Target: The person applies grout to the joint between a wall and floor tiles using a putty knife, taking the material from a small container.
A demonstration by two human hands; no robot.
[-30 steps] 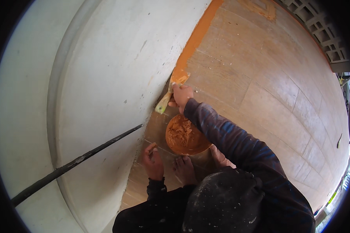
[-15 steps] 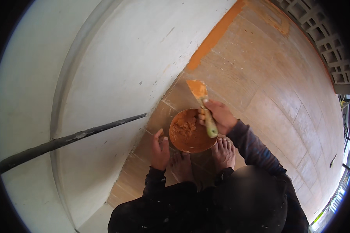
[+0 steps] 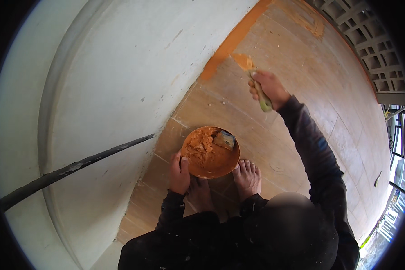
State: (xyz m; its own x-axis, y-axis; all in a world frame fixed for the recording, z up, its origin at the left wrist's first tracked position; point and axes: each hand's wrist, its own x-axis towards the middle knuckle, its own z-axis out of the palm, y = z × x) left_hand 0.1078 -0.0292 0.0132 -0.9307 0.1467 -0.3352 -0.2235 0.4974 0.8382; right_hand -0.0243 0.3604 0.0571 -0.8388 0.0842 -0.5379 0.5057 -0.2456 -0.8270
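Observation:
My right hand (image 3: 272, 89) is wrapped round the pale green handle of a putty knife (image 3: 265, 103), its blade smeared with orange paste. The blade is over the floor, just right of the near end of an orange strip (image 3: 229, 45) running along the wall's foot. Close to my feet, a round orange bowl (image 3: 213, 172) holds lumpy orange-brown paste (image 3: 200, 146). Inside it, by the far right rim, lies a smeared greyish flat piece (image 3: 225, 140), its kind unclear. My left hand (image 3: 179, 174) grips the bowl's left rim, thumb on top.
A white wall (image 3: 121, 81) rises on the left, with a dark pipe (image 3: 76, 166) sticking out of it. Brown tiles cover the floor (image 3: 297, 139). A pale lattice block wall (image 3: 369, 45) borders the far right. My bare feet (image 3: 247, 177) stand by the bowl.
My right hand has carried the putty knife away from the bowl, farther out over the floor. My left hand, open beside the bowl before, has closed on its rim. The greyish piece is now uncovered.

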